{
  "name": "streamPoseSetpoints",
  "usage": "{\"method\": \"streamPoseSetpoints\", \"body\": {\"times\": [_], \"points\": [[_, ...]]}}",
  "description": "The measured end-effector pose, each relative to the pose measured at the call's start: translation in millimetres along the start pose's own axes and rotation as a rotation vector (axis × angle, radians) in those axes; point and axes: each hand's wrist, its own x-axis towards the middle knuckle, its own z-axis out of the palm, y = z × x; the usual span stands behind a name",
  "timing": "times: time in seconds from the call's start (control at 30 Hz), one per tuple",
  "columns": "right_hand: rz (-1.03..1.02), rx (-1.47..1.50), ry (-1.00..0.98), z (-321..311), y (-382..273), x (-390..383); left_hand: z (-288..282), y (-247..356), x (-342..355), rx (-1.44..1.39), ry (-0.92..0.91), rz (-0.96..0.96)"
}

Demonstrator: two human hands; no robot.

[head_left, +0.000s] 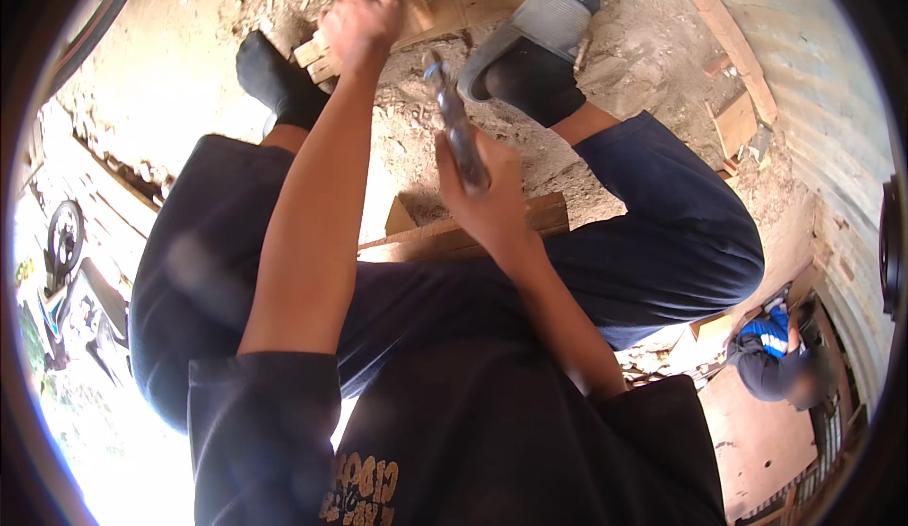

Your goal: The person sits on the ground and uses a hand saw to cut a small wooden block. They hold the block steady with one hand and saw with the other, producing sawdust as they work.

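Observation:
Curled over a wooden plank [461, 13] on the ground is my left hand [362, 23]; its fingertips are hidden, so whatever they pinch cannot be made out. A short wood piece [413, 8] lies right beside that hand. My right hand [486, 190] is closed around a dark, shiny metal hand tool [458, 124], blurred and pointing up toward the plank, apart from it. Close to my lap, below the right hand, is another wooden piece [473, 233].
My feet flank the work: a black sock [274, 72] on the left, a grey slipper [544, 29] on the right. Corrugated metal wall [813, 62] runs along the right. Another person [780, 360] is at lower right. A wheel [64, 237] shows at far left.

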Motion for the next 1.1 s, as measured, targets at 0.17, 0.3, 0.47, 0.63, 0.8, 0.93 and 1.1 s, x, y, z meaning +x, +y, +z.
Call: {"method": "streamPoseSetpoints", "body": {"times": [0.17, 0.3, 0.47, 0.63, 0.8, 0.93, 1.1], "points": [[-0.117, -0.106, 0.063, -31, -5, -82, -9, 11, 6, 0.024, -0.059, 0.014], [0.051, -0.138, -0.007, -44, -28, -112, -4, 0, 5, -0.084, 0.0, 0.041], [-0.051, -0.184, -0.013, -31, -21, -75, 10, -6, 7, -0.041, -0.003, 0.031], [0.112, -0.207, -0.024, -53, -36, -136, 4, -5, 6, -0.043, 0.019, 0.057], [0.143, -0.172, -0.058, -37, -24, -99, 5, -3, -3, -0.021, -0.006, 0.055], [0.14, -0.202, 0.0, -49, -43, -152, 8, -4, 3, 0.004, 0.02, 0.055], [0.144, -0.165, -0.049, -48, -31, -126, -3, -6, 1, 0.019, -0.037, 0.053]]}}
